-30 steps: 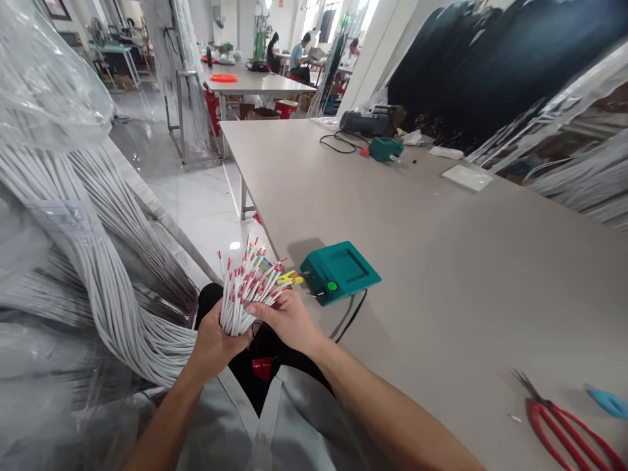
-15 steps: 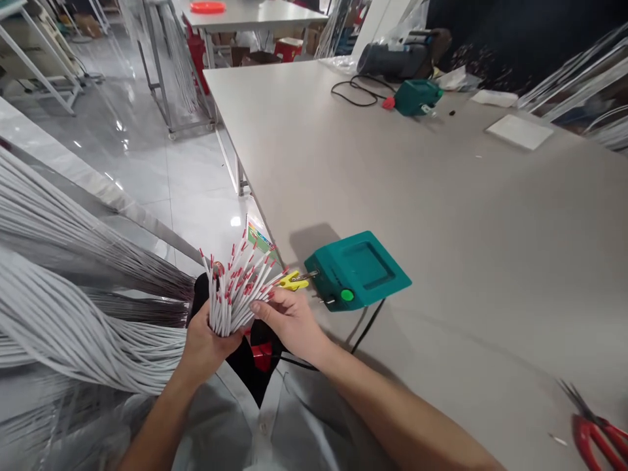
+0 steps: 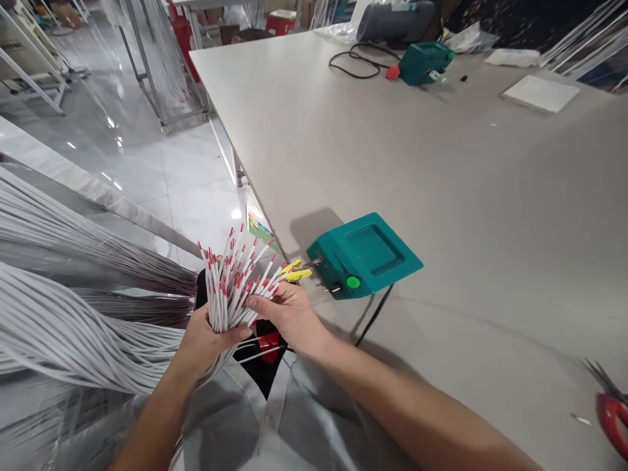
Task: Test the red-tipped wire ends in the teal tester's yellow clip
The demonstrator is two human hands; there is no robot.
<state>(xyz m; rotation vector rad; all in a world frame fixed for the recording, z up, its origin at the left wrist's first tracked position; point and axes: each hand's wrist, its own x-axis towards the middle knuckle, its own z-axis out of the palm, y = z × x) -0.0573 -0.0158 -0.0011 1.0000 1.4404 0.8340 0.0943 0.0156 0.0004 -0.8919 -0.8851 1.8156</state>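
Note:
A thick bundle of white cables (image 3: 220, 297) with red-tipped ends stands up in my left hand (image 3: 206, 343), whose fingers are wrapped round it from below. My right hand (image 3: 292, 314) pinches some of the cables at the bundle's right side, thumb toward me. Just beyond the right fingers, a yellow clip (image 3: 297, 270) is attached to a metal post on a green tester box (image 3: 375, 252) with a round green button. Behind my hands hangs something black with a red part (image 3: 269, 347), partly hidden.
Long white cables (image 3: 88, 333) hang at the left beside a pale rail (image 3: 98, 196). Red-handled scissors (image 3: 613, 418) lie at the table's (image 3: 441, 176) right front. Toward the back are a second green box (image 3: 424, 63), a black cord (image 3: 350, 62) and a white slab (image 3: 540, 93).
The view has tilted and shifted slightly. Some white cables now stretch below the bundle toward the right, across the black and red thing. Both hands keep their hold.

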